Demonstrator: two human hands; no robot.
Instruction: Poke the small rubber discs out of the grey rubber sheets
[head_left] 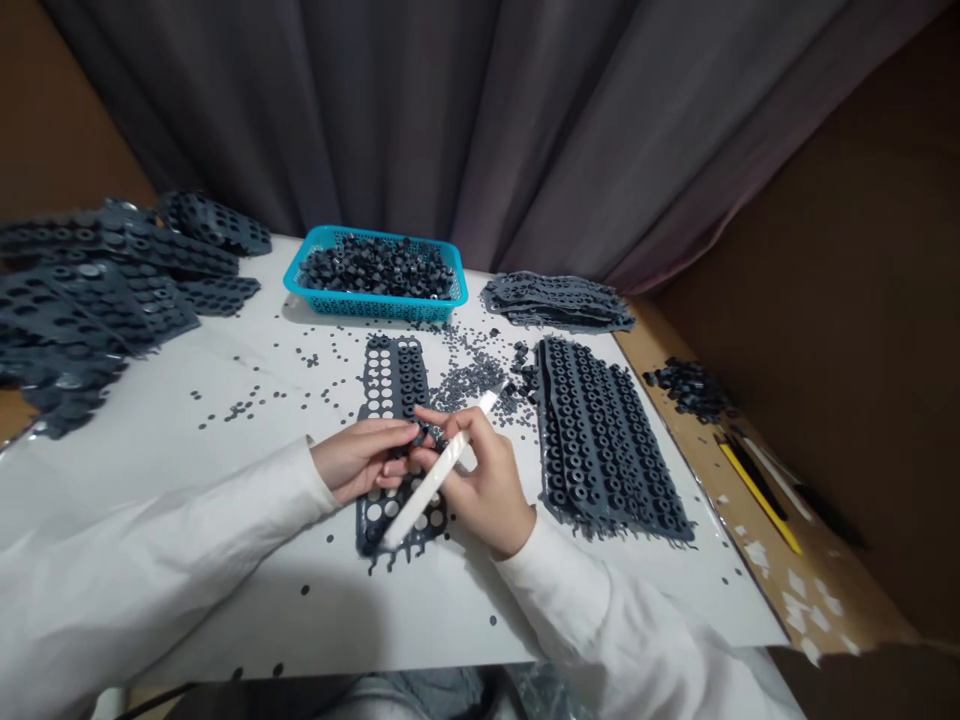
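Observation:
My left hand [365, 458] is closed, its thumb and fingers pinching a small dark rubber piece [421, 436]. Touching the same piece are the fingertips of my right hand [486, 480], which also grips a white pen-shaped tool [427, 492]. The tool's pointed tip faces away from me to the upper right. Under both hands lies a dark moulded rubber sheet [415, 372], with rows of round holes on its left and ring-shaped pieces still attached on its right. The hands cover its middle.
Behind stands a blue basket [375, 305] of loose dark pieces. Rubber sheets are piled at left [112, 290]; a stack of ringed sheets [607, 440] and flat sheets [559, 300] sit at right. Tiny discs [480, 375] litter the table. A yellow knife [761, 500] lies far right.

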